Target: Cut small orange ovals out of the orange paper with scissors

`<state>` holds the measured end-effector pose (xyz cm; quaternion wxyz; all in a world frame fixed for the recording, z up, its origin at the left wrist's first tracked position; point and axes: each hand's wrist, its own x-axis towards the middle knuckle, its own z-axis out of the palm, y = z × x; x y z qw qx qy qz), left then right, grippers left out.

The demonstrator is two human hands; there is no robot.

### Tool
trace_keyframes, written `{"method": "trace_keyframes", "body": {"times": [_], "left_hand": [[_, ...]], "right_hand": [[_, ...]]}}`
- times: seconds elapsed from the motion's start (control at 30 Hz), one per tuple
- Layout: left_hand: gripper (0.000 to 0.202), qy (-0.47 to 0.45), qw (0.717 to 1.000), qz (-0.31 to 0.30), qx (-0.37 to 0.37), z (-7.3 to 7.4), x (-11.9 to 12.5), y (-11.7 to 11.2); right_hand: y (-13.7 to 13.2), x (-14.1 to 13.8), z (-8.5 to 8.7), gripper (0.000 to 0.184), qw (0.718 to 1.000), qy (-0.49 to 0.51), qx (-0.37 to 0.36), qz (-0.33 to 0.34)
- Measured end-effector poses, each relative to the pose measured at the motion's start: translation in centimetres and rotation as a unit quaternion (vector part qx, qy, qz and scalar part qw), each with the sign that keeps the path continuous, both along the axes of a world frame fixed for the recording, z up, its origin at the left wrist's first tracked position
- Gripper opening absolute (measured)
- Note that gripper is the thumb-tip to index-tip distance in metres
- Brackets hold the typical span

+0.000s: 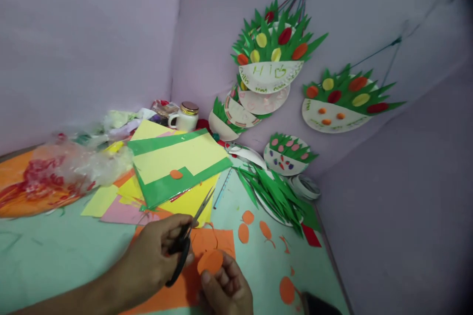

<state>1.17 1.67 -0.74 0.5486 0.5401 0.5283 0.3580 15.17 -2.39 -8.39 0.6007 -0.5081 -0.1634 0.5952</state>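
My left hand (153, 256) is closed on black-handled scissors (181, 261), whose metal blades point up and away to the right. Between the thumb and fingers of my right hand (231, 288) is an orange paper oval (210, 262), just right of the scissor handles. Beneath both hands lies an orange paper sheet (225, 240). To the right, several cut orange ovals (243, 233) and thin scraps (284, 244) rest on the pale green table; another orange oval (287, 290) is nearer me.
Coloured sheets and a green pack (162, 197) lie ahead, with a white mug (185, 119) behind. Plastic bags (88, 162) are at left. A plate bears green paper strips (275, 197). Paper-plate baskets (271, 76) hang on the wall. A dark object (320, 305) sits at lower right.
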Motion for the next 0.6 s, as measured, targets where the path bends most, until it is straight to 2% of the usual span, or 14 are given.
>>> {"method": "trace_keyframes", "body": {"times": [0.13,0.27,0.33,0.43,0.53,0.6], "left_hand": [[0.041,-0.009,1.000,-0.027,0.010,0.0,0.2,-0.5],[0.037,0.001,0.998,-0.043,0.052,0.2,-0.1,-1.2],[0.035,0.016,0.996,-0.028,0.085,0.6,-0.4,-1.5],[0.035,0.036,0.991,0.000,0.133,1.1,-0.9,-1.6],[0.034,0.044,0.982,0.034,0.182,1.3,-1.0,-1.7],[0.034,0.045,0.973,0.077,0.211,0.9,-0.9,-1.7]], "right_hand": [[0.0,-0.6,0.8,0.040,0.999,-0.020,0.021,0.015],[0.0,0.1,3.6,0.035,0.998,-0.041,0.038,0.006],[0.1,1.4,5.2,0.030,0.996,-0.079,0.039,-0.032],[0.6,4.1,6.7,0.027,0.980,-0.109,0.071,-0.152],[0.9,6.7,7.4,0.033,0.964,-0.083,0.064,-0.243],[1.0,7.9,7.5,0.034,0.956,-0.080,0.060,-0.276]]}}
